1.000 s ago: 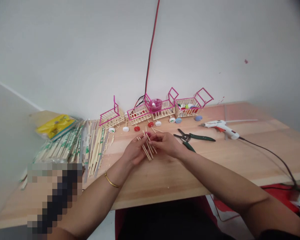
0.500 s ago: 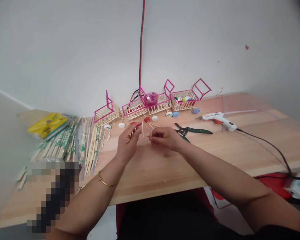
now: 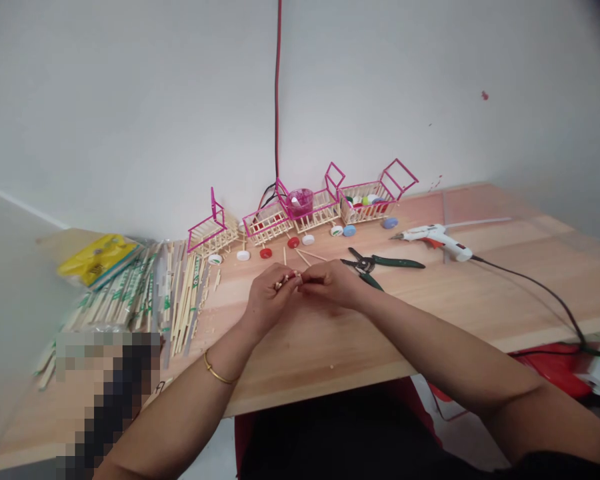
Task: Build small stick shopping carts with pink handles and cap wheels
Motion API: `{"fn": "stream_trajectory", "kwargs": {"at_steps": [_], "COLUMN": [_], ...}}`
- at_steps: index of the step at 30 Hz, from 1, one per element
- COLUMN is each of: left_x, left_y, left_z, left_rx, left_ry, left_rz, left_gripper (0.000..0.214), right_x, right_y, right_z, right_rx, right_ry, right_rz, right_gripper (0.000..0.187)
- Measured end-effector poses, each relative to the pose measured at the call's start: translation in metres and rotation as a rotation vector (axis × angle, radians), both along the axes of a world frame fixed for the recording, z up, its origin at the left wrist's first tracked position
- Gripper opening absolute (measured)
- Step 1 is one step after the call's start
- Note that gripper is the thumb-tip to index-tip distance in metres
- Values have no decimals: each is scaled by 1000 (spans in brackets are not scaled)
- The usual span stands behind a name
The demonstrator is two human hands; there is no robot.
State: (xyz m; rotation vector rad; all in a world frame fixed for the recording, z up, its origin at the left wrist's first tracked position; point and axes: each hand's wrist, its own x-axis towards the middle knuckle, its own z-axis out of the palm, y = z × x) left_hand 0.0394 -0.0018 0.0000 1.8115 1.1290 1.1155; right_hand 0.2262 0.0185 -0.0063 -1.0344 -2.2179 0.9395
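Note:
My left hand (image 3: 267, 299) is curled around a small bundle of short bamboo sticks (image 3: 283, 281), their cut ends poking out above my fingers. My right hand (image 3: 333, 281) meets it fingertip to fingertip and pinches at the same sticks. Both hands hover just above the wooden table (image 3: 430, 300), near its middle. A few loose sticks (image 3: 306, 256) lie on the table right behind my fingers.
Green-handled pliers (image 3: 380, 263) lie just right of my right hand, a white glue gun (image 3: 433, 237) with a black cord further right. Pink-and-wood stick carts (image 3: 305, 210) with bottle-cap wheels line the wall. Wrapped chopsticks (image 3: 145, 293) and a yellow pack (image 3: 97, 257) fill the left.
My hands were apart half a second ago, the left raised with sticks upright. They have come together again, fingertips touching around the bundle. The camera view shifted slightly.

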Motion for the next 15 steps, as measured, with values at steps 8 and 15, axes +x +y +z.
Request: {"fn": "stream_trajectory", "kwargs": {"at_steps": [8, 15], "left_x": [1, 0], "left_y": [13, 16], "left_z": [-6, -6], "left_rx": [-340, -587], "left_ry": [-702, -891], "left_rz": [144, 101], "left_gripper": [24, 25], "right_x": [13, -1], "right_y": [17, 26], "right_z": [-1, -6], "right_rx": [49, 69], "right_ry": [-160, -365], "right_rz": [-388, -492], "right_gripper": [18, 13]}}
